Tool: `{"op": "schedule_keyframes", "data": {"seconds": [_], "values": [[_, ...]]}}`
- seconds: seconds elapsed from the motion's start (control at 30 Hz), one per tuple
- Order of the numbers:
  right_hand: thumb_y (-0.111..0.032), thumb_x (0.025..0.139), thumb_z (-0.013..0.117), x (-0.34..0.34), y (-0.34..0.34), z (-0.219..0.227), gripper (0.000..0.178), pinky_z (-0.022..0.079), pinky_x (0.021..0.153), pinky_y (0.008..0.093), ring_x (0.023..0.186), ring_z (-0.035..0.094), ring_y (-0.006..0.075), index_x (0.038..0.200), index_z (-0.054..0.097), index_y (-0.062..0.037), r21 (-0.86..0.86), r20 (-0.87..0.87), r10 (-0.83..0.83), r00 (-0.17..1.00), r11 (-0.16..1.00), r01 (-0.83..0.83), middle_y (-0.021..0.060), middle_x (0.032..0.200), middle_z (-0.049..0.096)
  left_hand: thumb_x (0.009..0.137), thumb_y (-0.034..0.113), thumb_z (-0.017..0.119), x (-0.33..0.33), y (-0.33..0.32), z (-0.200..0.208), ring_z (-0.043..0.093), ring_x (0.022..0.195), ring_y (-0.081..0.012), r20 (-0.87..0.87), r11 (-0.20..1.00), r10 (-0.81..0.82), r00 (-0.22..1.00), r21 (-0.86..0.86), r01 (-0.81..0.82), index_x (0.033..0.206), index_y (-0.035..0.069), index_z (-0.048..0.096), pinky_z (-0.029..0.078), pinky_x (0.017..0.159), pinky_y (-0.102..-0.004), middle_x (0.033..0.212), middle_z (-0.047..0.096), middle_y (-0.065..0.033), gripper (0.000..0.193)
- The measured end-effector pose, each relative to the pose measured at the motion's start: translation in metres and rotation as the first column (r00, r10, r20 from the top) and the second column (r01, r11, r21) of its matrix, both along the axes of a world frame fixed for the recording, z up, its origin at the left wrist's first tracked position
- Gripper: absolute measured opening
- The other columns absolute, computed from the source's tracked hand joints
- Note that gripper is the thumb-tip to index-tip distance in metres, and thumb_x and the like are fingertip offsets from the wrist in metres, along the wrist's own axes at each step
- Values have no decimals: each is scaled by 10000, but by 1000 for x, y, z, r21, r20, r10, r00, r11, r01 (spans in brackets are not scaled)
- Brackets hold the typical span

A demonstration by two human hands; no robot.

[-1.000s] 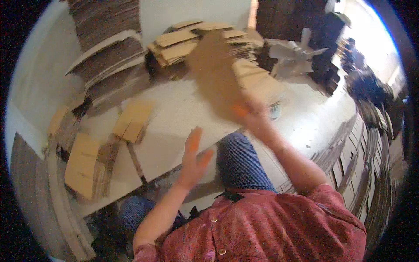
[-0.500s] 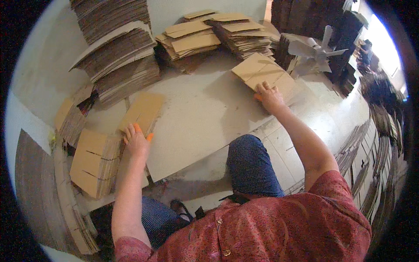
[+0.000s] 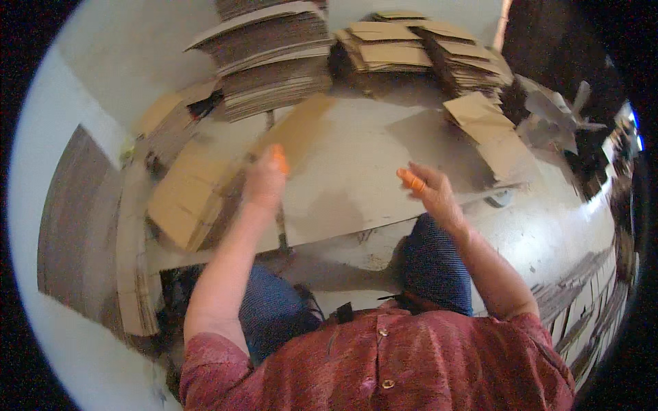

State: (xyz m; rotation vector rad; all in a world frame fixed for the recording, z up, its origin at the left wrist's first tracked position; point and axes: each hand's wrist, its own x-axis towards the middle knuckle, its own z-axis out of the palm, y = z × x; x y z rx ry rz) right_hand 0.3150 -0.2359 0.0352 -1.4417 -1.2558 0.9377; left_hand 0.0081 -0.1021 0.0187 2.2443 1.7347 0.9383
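Note:
My left hand (image 3: 266, 179), orange covers on its fingers, is smeared by motion at the near end of a tan cardboard sheet (image 3: 301, 130). Whether its fingers grip that sheet cannot be made out. Just left of it leans a stack of scored cardboard pieces (image 3: 185, 195). My right hand (image 3: 433, 195) hovers above the near right part of the pale board (image 3: 343, 198), fingers apart and holding nothing, with orange covers on them too. Farther off to the right, a folded-looking cardboard piece (image 3: 490, 133) lies at the board's right side, away from that hand.
Tall cardboard stacks (image 3: 274, 61) rise at the back left, with lower piles (image 3: 391, 51) along the far side. A grey fan (image 3: 558, 113) stands at the right. More cardboard (image 3: 582, 301) is packed at the lower right, and a bundle (image 3: 133, 274) stands at the left.
My right hand has let go of the cardboard piece on the right and come back toward me. My left hand stays by its sheet, now blurred. The whole view has shifted.

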Motion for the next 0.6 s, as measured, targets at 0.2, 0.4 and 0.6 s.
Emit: {"op": "schedule_keyframes", "data": {"seconds": [0.2, 0.4, 0.6], "values": [[-205, 854, 545, -68, -22, -7, 402, 509, 707, 350, 879, 596, 280, 1172, 450, 22, -134, -797, -69, 600, 989, -63, 157, 1036, 567, 790, 201, 577, 36, -126, -26, 543, 953, -318, -288, 772, -490, 823, 295, 563, 1075, 6, 536, 467, 761, -362, 1078, 538, -192, 348], [-110, 823, 556, -15, -57, -65, 232, 482, 646, 308, 808, 564, 191, 1033, 557, -12, 110, -150, -180, 972, 974, 197, 90, 1015, 594, 758, 278, 641, -33, -91, 19, 472, 1027, -333, -287, 927, 5, 958, 362, 103, 1119, -8, 485, 395, 880, -404, 1121, 495, -193, 487], [-311, 831, 602, -24, -75, -78, 313, 411, 488, 288, 586, 502, 99, 876, 630, -2, 55, -308, -196, 931, 973, 223, -8, 666, 588, 836, 212, 561, -151, -70, 55, 400, 1163, -323, -576, 953, 219, 787, -48, -300, 1270, -11, 353, 356, 940, -405, 1273, 403, -204, 531]]}}
